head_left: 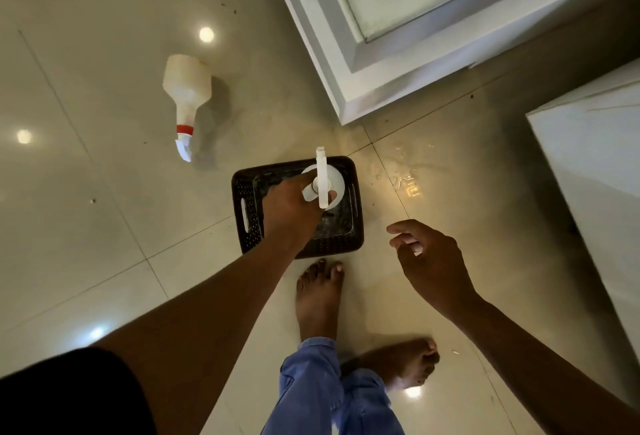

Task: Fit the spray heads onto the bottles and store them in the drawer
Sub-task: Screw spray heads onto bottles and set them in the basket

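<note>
Our left hand (291,212) is extended forward and down on a nearly straight arm, fingers closed in a grip, knuckles up. Our right hand (427,254) hovers free to the right, palm down, fingers loosely curled and spread, gripping nothing, forearm angled in from lower right. Both forearms bare. Hands well apart.

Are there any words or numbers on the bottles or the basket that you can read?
None can be read.
Lying bottle: plain, no label; only a red collar.
Bottle in the left hand: plain white.
Basket: no writing.
Floor: a bright glinting patch, not letters I can read.
</note>
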